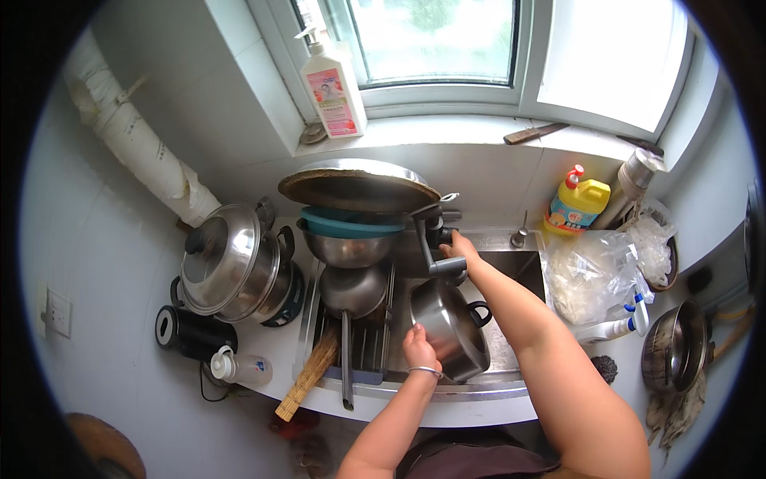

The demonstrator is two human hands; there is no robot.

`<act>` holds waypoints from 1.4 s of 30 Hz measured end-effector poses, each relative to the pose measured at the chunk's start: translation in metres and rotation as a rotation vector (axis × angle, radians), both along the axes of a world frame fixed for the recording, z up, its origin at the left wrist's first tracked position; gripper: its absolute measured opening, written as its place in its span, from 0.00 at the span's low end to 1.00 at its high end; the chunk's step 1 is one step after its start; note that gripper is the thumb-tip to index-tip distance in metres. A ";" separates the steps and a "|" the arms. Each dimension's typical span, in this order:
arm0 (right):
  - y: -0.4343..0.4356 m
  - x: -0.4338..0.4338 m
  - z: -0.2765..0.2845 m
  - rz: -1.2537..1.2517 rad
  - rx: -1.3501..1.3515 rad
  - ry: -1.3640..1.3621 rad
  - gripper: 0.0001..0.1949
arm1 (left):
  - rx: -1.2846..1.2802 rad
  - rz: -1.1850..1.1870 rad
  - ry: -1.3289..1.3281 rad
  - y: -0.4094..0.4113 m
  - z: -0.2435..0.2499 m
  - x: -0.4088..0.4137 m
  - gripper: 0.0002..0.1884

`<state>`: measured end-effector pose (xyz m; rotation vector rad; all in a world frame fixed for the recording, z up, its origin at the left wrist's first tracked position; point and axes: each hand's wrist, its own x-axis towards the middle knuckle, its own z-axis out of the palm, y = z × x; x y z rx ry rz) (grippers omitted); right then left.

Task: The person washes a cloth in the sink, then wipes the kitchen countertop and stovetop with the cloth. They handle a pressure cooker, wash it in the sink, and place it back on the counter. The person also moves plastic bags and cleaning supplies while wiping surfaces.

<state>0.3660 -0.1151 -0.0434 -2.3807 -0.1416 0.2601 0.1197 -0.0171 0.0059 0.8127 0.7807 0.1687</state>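
A stainless-steel pot [440,329] is tilted on its side over the sink [497,374], its mouth turned to the right and a black loop handle near its rim. My left hand [422,348] grips the pot's outer wall from the left and below. Above it, the dark grey faucet [426,242] reaches over the basin, its spout end close to the pot. My right hand [462,248] has its fingers on the black faucet handle [445,235]; some of the fingertips are hidden. No water stream can be made out.
A steel pan [353,293] and a bamboo brush [308,374] rest on the left drainer. Behind stand stacked bowls [350,248] and a large lid [359,185]. A lidded steamer [221,260] is at left. Plastic bags [589,269], a spray bottle [607,329] and a saucepan [673,347] lie right.
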 end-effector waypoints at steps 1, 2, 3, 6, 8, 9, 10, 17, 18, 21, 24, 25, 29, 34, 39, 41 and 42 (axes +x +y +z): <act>0.007 -0.002 0.004 -0.065 0.172 0.126 0.31 | 0.107 -0.021 -0.019 0.000 -0.015 0.005 0.16; 0.012 -0.004 0.008 -0.131 0.344 0.253 0.30 | 0.169 -0.059 -0.023 0.003 -0.029 0.007 0.16; 0.009 -0.004 0.007 -0.205 0.504 0.373 0.28 | 0.217 -0.102 -0.030 0.001 -0.034 0.011 0.16; -0.001 -0.007 -0.016 -0.173 0.428 0.111 0.23 | 0.268 -0.214 -0.030 -0.006 -0.051 0.021 0.15; -0.034 0.010 -0.039 -0.116 0.258 0.027 0.27 | 0.228 -0.268 -0.016 -0.027 -0.049 0.030 0.15; -0.031 0.004 -0.036 -0.105 0.222 -0.012 0.30 | 0.233 -0.271 0.009 -0.027 -0.050 0.031 0.15; -0.014 -0.009 -0.013 -0.084 0.195 -0.052 0.33 | 0.268 -0.226 0.032 -0.020 -0.050 0.033 0.14; -0.056 -0.114 0.024 -0.279 0.479 -0.210 0.32 | 0.067 -0.144 0.186 -0.022 -0.078 0.065 0.14; -0.073 -0.146 0.023 -0.259 0.483 -0.220 0.28 | 0.055 -0.125 0.239 -0.022 -0.069 0.071 0.15; -0.119 -0.240 0.036 -0.196 0.473 -0.192 0.18 | -0.193 -0.023 0.305 -0.013 -0.063 0.087 0.21; -0.188 -0.314 0.031 -0.354 0.359 -0.397 0.15 | -0.287 0.049 0.327 -0.002 -0.076 0.101 0.24; -0.216 -0.332 0.030 -0.403 0.256 -0.442 0.15 | -0.350 0.067 0.312 0.008 -0.082 0.105 0.25; -0.313 -0.374 0.044 -0.707 -0.354 -0.407 0.18 | -0.462 0.218 0.301 -0.001 -0.061 0.114 0.24; -0.341 -0.355 0.030 -1.148 -0.308 0.124 0.36 | -0.646 0.364 0.247 0.017 -0.059 0.103 0.24; -0.329 -0.334 0.024 -1.115 -0.462 0.243 0.32 | -0.837 0.417 0.160 0.037 -0.057 0.077 0.25; -0.328 -0.341 0.019 -1.051 -0.481 0.195 0.29 | -0.786 0.388 0.168 0.028 -0.057 0.065 0.22; -0.335 -0.354 0.013 -1.000 -0.481 0.159 0.27 | -0.781 0.381 0.191 0.022 -0.058 0.057 0.21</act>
